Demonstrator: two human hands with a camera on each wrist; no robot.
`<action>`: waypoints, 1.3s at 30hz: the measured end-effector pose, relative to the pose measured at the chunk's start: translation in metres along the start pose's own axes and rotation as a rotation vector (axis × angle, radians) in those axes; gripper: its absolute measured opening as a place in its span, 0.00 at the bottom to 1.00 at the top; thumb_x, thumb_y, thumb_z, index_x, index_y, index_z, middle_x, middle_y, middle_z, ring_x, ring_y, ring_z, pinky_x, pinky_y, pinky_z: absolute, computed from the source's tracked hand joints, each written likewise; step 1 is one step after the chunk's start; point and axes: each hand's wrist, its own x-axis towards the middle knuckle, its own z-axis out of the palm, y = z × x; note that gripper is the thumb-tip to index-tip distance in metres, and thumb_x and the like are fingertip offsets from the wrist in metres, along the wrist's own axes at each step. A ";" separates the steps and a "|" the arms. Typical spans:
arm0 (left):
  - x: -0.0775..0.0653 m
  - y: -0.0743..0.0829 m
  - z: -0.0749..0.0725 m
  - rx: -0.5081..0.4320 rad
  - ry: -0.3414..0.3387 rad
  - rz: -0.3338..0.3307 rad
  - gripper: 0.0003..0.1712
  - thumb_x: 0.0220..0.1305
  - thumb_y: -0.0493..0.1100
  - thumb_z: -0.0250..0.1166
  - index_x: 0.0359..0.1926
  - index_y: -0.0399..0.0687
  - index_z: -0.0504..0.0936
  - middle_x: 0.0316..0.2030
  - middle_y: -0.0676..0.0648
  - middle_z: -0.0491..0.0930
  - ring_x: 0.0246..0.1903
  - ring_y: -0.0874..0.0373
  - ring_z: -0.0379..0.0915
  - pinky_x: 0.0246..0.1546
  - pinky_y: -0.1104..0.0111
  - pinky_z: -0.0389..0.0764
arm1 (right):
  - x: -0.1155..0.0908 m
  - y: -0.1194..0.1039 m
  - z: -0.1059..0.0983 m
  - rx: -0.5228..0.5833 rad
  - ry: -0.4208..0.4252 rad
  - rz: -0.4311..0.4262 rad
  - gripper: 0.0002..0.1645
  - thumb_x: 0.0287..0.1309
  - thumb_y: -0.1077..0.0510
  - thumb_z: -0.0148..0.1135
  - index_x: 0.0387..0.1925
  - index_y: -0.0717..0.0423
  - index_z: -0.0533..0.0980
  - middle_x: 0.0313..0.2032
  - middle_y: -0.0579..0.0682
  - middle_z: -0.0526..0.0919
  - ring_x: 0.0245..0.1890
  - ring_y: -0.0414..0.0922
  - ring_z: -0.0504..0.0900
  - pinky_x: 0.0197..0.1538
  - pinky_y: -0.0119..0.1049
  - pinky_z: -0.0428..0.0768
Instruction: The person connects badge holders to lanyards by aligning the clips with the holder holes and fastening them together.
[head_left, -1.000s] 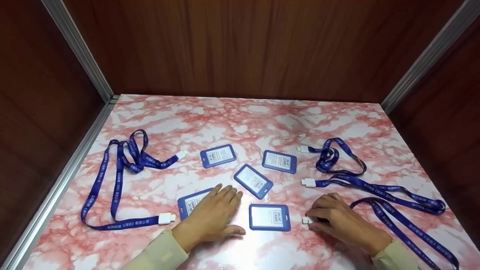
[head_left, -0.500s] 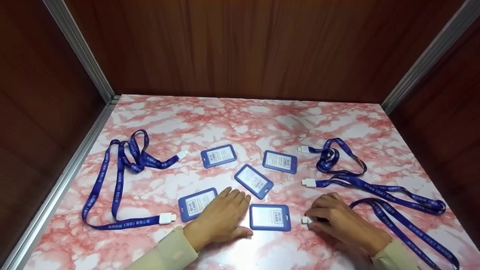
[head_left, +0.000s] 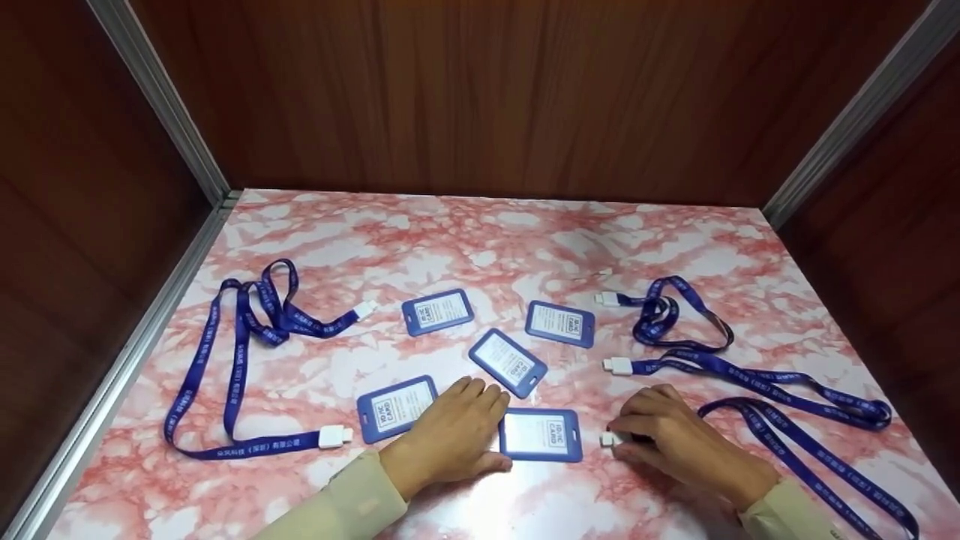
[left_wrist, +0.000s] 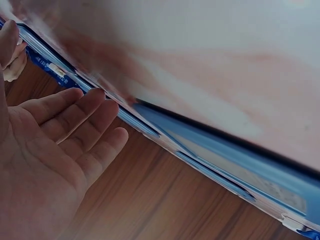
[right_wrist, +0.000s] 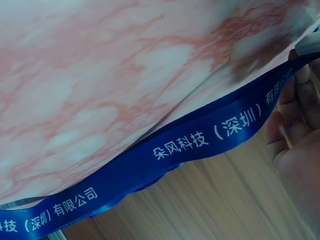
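Five blue holders (head_left: 575,450) frame white cards (head_left: 527,433). Our right hand (head_left: 684,442) pinches a printed lanyard (right_wrist: 172,147) by its white clip (head_left: 607,439); our left hand (head_left: 452,430) lies relaxed

The left sleeve (head_left: 337,499) is pale yellow-green, a bit creased; the right sleeve (head_left: 787,516) is the same colour; both end at the wrists; the left hand (head_left: 450,433) and right hand (head_left: 686,448) are bare.

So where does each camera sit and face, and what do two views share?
Head: worn there, facing forward and down over pink marbled tabletop; left hand, right hand and pale sleeves show.
Left wrist: worn there, facing blue rectangular card holder; left hand shows.
Right wrist: worn there, facing blue ribbon lanyard; right hand shows.
Head and right wrist share that lanyard.
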 end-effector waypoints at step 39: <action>0.009 0.008 -0.002 0.067 -0.035 0.012 0.42 0.56 0.72 0.58 0.57 0.45 0.73 0.49 0.50 0.72 0.50 0.50 0.66 0.59 0.57 0.65 | 0.015 -0.008 0.004 -0.045 0.017 -0.072 0.13 0.49 0.53 0.72 0.39 0.49 0.84 0.37 0.41 0.80 0.40 0.39 0.73 0.50 0.40 0.63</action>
